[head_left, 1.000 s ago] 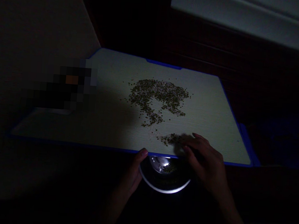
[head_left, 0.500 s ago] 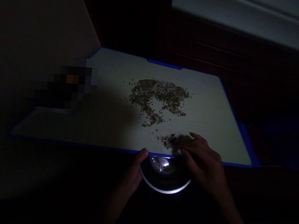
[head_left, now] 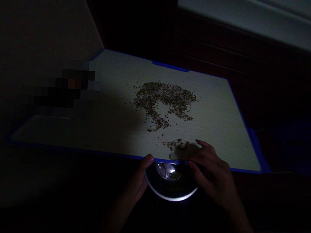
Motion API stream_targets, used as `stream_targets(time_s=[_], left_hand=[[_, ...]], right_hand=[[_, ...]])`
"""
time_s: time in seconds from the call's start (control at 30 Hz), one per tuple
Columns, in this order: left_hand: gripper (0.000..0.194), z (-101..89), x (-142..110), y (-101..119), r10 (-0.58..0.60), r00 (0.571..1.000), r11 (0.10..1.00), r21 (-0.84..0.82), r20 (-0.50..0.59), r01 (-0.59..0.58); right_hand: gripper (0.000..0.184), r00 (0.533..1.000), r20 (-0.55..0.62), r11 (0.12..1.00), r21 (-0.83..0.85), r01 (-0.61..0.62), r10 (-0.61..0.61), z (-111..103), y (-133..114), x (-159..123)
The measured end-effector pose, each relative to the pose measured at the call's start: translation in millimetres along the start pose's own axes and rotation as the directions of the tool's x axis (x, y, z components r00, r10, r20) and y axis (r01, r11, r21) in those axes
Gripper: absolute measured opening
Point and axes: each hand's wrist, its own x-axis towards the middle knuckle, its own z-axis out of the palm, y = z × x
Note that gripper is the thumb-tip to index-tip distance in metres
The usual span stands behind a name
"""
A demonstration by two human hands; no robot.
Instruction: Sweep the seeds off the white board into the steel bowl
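Observation:
Small greenish-brown seeds (head_left: 164,95) lie spread over a pale, blue-edged table (head_left: 220,111). A smaller cluster of seeds (head_left: 177,144) is close to the near edge. Just below that edge is a shiny metal bowl (head_left: 174,199) with some seeds inside. My left hand (head_left: 141,178) is closed on the bowl's left rim, its thumb up against the table edge. My right hand (head_left: 213,167) is over the near edge, right of the small cluster, fingers bent but apart and the thumb by the edge. Its fingertips are in shadow, and I see nothing held in it.
A blurred-out dark patch (head_left: 66,88) covers the table's left side. A pale wall (head_left: 39,24) rises at the left, and a light ledge (head_left: 254,20) crosses the upper right. Dark blue material (head_left: 301,142) shows at the far right. The room is very dim.
My right hand's fingers have drawn back slightly toward the near edge, leaving more of the small cluster showing. The left hand and the bowl have hardly moved.

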Motion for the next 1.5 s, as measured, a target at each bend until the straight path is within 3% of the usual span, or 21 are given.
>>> stream_targets(time_s=[0.37, 0.6, 0.83, 1.1, 1.3, 1.5], left_hand=[[0.036, 0.9, -0.1, 0.9, 0.012, 1.000, 1.000, 0.012, -0.006, -0.012], [0.044, -1.0, 0.9, -0.9, 0.023, 1.000, 1.000, 0.003, -0.011, -0.023], [0.040, -1.0, 1.4, -0.1, 0.024, 1.000, 1.000, 0.002, 0.006, -0.024], [0.054, 1.1, -0.1, 0.8, 0.034, 0.999, 0.999, 0.015, 0.018, -0.034], [0.048, 1.1, -0.7, 0.6, 0.027, 0.999, 0.999, 0.018, 0.020, -0.028], [0.048, 1.0, 0.9, -0.4, 0.022, 1.000, 1.000, 0.005, 0.010, -0.022]], right_hand=[[0.020, 0.999, -0.033, 1.000, 0.008, -0.014, 0.015, -3.6, 0.4, -5.6], [0.017, 0.991, -0.116, 0.996, -0.051, -0.069, 0.063, -14.0, 8.7, -8.6], [0.015, 0.965, -0.196, 0.972, -0.121, -0.200, 0.175, -20.3, 15.4, -11.8], [0.021, 0.907, -0.283, 0.918, -0.155, -0.365, 0.312, -20.4, 25.6, -15.2], [0.022, 0.889, -0.296, 0.901, -0.152, -0.406, 0.350, -20.1, 28.7, -15.1], [0.021, 0.908, -0.260, 0.919, -0.134, -0.371, 0.329, -19.8, 26.3, -9.1]])
